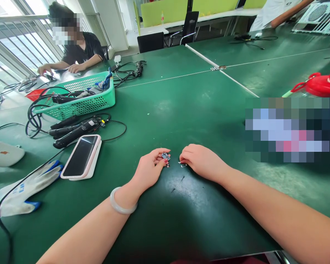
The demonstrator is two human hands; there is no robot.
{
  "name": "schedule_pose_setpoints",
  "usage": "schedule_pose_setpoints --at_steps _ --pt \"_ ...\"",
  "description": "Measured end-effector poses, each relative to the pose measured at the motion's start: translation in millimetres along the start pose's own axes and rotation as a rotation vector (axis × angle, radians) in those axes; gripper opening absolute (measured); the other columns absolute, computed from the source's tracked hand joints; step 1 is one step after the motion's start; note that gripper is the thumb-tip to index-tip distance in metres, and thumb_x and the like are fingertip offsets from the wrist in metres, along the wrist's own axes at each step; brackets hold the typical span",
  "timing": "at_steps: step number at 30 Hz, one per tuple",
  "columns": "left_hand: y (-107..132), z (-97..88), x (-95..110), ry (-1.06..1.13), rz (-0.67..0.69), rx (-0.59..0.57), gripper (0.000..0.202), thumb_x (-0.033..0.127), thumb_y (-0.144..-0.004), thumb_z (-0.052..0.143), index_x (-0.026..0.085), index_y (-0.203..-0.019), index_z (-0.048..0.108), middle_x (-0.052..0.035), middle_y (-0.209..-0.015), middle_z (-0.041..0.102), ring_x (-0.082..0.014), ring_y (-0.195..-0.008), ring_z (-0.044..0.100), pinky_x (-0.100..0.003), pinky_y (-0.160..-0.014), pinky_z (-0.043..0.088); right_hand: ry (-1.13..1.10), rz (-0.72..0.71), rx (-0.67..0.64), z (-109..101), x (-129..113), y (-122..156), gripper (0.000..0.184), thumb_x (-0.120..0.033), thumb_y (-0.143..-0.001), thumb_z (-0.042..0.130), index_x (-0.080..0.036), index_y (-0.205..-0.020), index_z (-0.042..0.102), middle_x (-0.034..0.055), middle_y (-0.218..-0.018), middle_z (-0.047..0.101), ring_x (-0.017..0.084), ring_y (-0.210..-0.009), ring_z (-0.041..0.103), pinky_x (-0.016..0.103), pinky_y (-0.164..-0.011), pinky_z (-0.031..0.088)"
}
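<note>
Between the thumb and fingers of my left hand point(146, 170) is a small grey-blue metallic part point(165, 156); its exact kind is too small to tell. My right hand point(202, 160) is closed just to the right, fingertips low over the table and pinching a tiny silver frame-like piece point(183, 165). A narrow gap separates the two hands, and the parts in them are apart. A pale bangle point(123, 205) circles my left wrist.
Left of my hands lie a pink-edged phone point(81, 156), a work glove point(27, 189) and black cabled tools point(77, 128). Behind them stands a green basket point(79, 106) with tools. A red object point(323, 85) sits at right. Two people are across the green table point(159, 121).
</note>
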State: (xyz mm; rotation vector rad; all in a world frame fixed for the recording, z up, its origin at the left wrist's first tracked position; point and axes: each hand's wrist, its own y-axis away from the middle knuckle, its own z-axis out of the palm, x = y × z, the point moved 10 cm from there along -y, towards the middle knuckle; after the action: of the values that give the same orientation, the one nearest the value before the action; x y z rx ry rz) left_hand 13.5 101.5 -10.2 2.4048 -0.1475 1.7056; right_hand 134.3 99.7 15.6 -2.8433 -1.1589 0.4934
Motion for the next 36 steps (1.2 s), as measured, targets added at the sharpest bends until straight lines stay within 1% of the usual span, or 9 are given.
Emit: schedule_pose_setpoints --at_steps 4,8,12,17,19,22,25,31,36 --pt "-0.1 1.7 -1.1 0.046 -0.033 -0.008 0.027 0.018 -0.079 0.059 0.016 -0.106 0.063 -0.0059 -0.089 0.07 -0.0133 -0.076 0.066 -0.031 -0.08 0.055 0.042 -0.039 -0.013 1.9 -4.3 0.5 0.016 -0.01 -0.086 0.051 -0.017 -0.08 0.064 0.0038 -0.081 0.065 0.017 -0.076 0.056 0.031 -0.072 0.041" --pt "0.2 0.5 3.1 -0.023 -0.038 0.002 0.025 0.022 -0.075 0.066 0.017 -0.099 0.064 -0.0044 -0.085 0.069 -0.0135 -0.077 0.065 -0.029 -0.076 0.054 0.04 -0.042 -0.033 3.2 -5.6 1.2 0.017 -0.009 -0.086 0.049 -0.017 -0.082 0.063 0.0037 -0.083 0.064 0.017 -0.077 0.055 0.03 -0.072 0.041" --pt "0.5 -0.1 3.8 -0.071 -0.039 0.007 0.024 0.025 -0.074 0.068 0.017 -0.096 0.063 -0.0027 -0.081 0.067 -0.012 -0.07 0.061 -0.027 -0.069 0.052 0.037 -0.042 -0.037 3.4 -5.0 1.1 0.018 -0.011 -0.088 0.046 -0.017 -0.083 0.062 0.0041 -0.084 0.063 0.017 -0.077 0.054 0.03 -0.072 0.041" --pt "1.1 0.7 7.0 -0.16 0.005 0.006 0.023 0.025 -0.07 0.071 0.018 -0.091 0.063 -0.0003 -0.076 0.065 -0.0102 -0.063 0.057 -0.025 -0.064 0.05 0.045 -0.045 -0.03 4.8 -4.3 1.3 0.019 -0.011 -0.089 0.044 -0.016 -0.085 0.061 0.0052 -0.083 0.062 0.017 -0.076 0.053 0.03 -0.071 0.041" --pt "1.8 1.2 8.3 -0.185 0.013 0.002 0.023 0.026 -0.07 0.072 0.018 -0.09 0.063 0.001 -0.072 0.063 -0.0097 -0.06 0.055 -0.025 -0.062 0.049 0.035 -0.044 -0.006 1.7 -6.1 1.8 0.019 -0.012 -0.089 0.044 -0.016 -0.084 0.061 0.0054 -0.082 0.061 0.017 -0.075 0.052 0.03 -0.07 0.041" --pt "2.9 2.5 9.0 -0.207 0.01 -0.01 0.024 0.028 -0.069 0.073 0.018 -0.088 0.062 0.0032 -0.065 0.059 -0.0087 -0.055 0.05 -0.023 -0.056 0.045 -0.017 -0.046 0.081 -9.8 -12.0 3.2 0.02 -0.012 -0.09 0.043 -0.017 -0.083 0.062 0.0056 -0.082 0.061 0.017 -0.075 0.053 0.03 -0.07 0.042" --pt "3.7 4.1 10.6 -0.217 0.022 -0.023 0.025 0.03 -0.067 0.074 0.018 -0.086 0.062 0.0042 -0.063 0.058 -0.008 -0.052 0.047 -0.022 -0.053 0.042 -0.073 -0.09 0.153 -19.4 -22.2 5.0 0.022 -0.015 -0.092 0.042 -0.017 -0.084 0.062 0.0065 -0.084 0.064 0.018 -0.079 0.055 0.031 -0.072 0.044" --pt "4.6 7.6 12.9 -0.226 0.038 -0.051 0.026 0.031 -0.064 0.076 0.019 -0.084 0.063 0.0052 -0.063 0.058 -0.0082 -0.053 0.048 -0.023 -0.055 0.042 -0.092 -0.164 0.171 -20.0 -34.2 5.1 0.026 -0.021 -0.094 0.041 -0.018 -0.085 0.065 0.0067 -0.085 0.066 0.017 -0.078 0.057 0.032 -0.072 0.045" --pt "4.3 4.5 9.5 -0.219 0.007 -0.022 0.025 0.03 -0.064 0.076 0.019 -0.081 0.062 0.0046 -0.064 0.058 -0.0085 -0.055 0.048 -0.024 -0.057 0.042 -0.131 -0.127 0.194 -22.5 -30.0 5.3 0.025 -0.024 -0.094 0.043 -0.018 -0.085 0.065 0.0065 -0.085 0.066 0.018 -0.079 0.057 0.032 -0.072 0.046"
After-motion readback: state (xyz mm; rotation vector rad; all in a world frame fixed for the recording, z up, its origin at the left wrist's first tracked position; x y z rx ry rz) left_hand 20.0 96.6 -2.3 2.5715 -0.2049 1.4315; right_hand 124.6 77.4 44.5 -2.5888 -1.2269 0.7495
